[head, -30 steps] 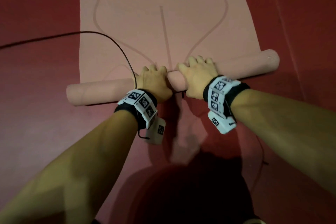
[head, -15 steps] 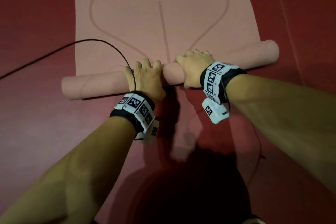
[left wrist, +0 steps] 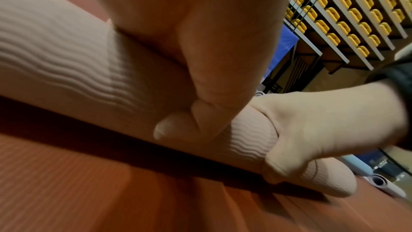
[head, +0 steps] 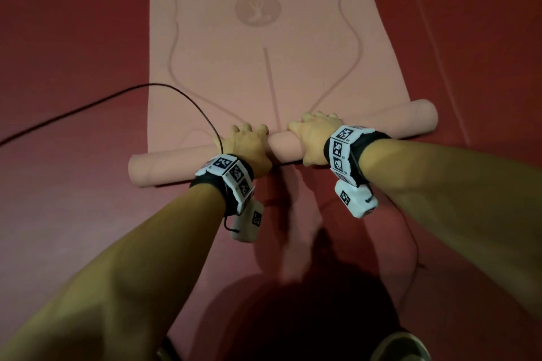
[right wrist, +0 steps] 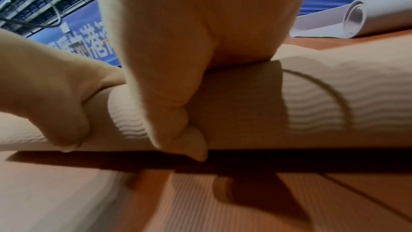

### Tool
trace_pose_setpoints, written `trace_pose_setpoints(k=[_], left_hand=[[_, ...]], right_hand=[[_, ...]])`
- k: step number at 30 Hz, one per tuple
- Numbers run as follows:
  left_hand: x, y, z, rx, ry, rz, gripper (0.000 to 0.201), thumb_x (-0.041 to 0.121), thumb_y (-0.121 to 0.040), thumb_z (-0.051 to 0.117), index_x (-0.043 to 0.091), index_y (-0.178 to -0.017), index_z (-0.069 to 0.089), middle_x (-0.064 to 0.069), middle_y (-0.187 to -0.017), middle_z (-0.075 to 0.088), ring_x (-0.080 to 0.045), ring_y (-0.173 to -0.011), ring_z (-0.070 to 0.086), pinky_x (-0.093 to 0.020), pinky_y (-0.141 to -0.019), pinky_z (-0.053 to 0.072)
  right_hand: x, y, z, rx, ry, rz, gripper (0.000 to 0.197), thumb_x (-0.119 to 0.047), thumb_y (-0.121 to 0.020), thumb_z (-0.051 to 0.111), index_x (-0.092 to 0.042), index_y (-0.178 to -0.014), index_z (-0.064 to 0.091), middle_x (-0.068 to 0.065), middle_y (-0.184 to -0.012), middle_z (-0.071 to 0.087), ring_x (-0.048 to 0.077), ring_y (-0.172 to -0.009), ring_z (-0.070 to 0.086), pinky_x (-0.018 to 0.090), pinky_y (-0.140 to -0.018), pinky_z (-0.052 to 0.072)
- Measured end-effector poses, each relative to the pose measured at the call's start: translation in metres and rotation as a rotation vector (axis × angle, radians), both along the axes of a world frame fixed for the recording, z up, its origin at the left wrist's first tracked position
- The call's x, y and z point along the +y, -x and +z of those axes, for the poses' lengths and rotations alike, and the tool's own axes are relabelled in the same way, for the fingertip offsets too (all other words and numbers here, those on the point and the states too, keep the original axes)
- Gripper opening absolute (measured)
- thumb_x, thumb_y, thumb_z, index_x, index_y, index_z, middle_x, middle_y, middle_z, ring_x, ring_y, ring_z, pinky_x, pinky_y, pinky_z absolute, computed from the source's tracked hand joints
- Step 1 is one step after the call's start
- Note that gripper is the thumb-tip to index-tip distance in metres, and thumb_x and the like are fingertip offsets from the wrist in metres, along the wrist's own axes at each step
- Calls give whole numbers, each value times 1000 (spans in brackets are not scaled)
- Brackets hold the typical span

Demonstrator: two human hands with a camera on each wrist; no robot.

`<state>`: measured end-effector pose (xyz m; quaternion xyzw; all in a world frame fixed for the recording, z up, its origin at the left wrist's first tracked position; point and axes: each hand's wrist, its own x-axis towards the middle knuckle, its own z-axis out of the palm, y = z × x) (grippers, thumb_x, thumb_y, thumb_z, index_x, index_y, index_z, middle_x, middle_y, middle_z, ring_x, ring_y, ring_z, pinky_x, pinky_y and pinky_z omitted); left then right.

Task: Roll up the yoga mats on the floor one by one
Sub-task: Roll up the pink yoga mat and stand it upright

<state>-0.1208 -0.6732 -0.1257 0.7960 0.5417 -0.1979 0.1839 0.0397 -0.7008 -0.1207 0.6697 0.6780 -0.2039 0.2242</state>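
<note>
A pink yoga mat (head: 264, 67) lies on the red floor, its near end wound into a roll (head: 170, 164) that runs left to right in front of me. My left hand (head: 247, 145) grips the roll just left of its middle, fingers curled over the top and thumb (left wrist: 200, 112) on the near side. My right hand (head: 312, 135) grips it just right of the middle in the same way, thumb (right wrist: 174, 121) pressed low against the ribbed roll (right wrist: 334, 103). The fingertips are hidden behind the roll.
A black cable (head: 88, 107) runs from the left across the floor and over the mat to my left wrist. A rolled white mat (right wrist: 356, 18) lies on the floor beyond the pink roll. Red floor (head: 73, 38) surrounds the mat on both sides.
The roll has moved away from me along the mat and taken up more of it. Both hands stayed on it near the middle.
</note>
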Motion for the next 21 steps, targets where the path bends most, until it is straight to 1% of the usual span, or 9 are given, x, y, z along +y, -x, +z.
trace_pose_setpoints(k=[4,7,8,11,13,15,16,18,21], left_hand=[[-28,5,2,19,79,-16,55,31,-77,66,34,-129,45,-2,-121,50,-28,-119,44,-54,-101,32],[-43,6,4,54,151,-35,58,31,-77,67,34,-130,45,-2,-124,51,-29,-121,45,-54,-102,33],[-46,7,5,58,174,-42,58,31,-77,68,34,-131,46,-2,-124,52,-29,-122,45,-52,-100,35],[-49,8,7,48,234,-56,58,27,-75,69,31,-129,48,-4,-123,53,-30,-120,47,-44,-84,35],[-49,8,7,41,256,-56,56,25,-77,68,30,-128,48,-4,-123,54,-29,-120,47,-41,-82,34],[-48,7,8,39,259,-51,52,27,-79,66,30,-128,49,-4,-122,56,-29,-119,49,-40,-81,35],[-47,6,9,37,263,-48,50,28,-79,65,30,-127,50,-4,-122,57,-29,-117,50,-38,-81,36],[-43,5,11,21,297,-35,48,27,-80,65,28,-126,51,-4,-121,61,-28,-115,54,-34,-80,40],[-40,4,12,25,332,-30,49,26,-80,67,25,-127,50,-4,-122,61,-28,-116,55,-31,-80,41]], right_hand=[[-24,4,6,3,111,22,62,-36,-68,80,-26,-120,48,5,-112,51,29,-106,53,46,-94,45],[-37,7,9,11,190,60,64,-37,-67,81,-26,-122,49,3,-111,55,26,-99,59,41,-83,53],[-40,7,9,18,216,68,64,-37,-67,82,-25,-121,49,3,-111,57,26,-96,61,40,-79,55],[-47,10,9,25,250,78,62,-35,-66,82,-23,-117,51,3,-108,60,24,-91,64,38,-75,57],[-51,10,9,28,225,73,65,-36,-65,82,-24,-120,50,3,-112,58,25,-96,61,40,-81,56],[-55,7,8,21,172,78,70,-36,-66,81,-27,-126,47,1,-118,52,25,-108,54,44,-91,48],[-58,5,5,7,141,87,71,-35,-67,80,-29,-129,45,1,-121,49,25,-113,49,45,-93,44],[-65,3,-1,-30,94,93,76,-34,-68,79,-30,-133,40,1,-126,44,25,-118,44,47,-96,38],[-67,4,-8,-42,76,67,77,-32,-69,79,-30,-134,37,3,-129,43,26,-121,43,48,-96,37]])
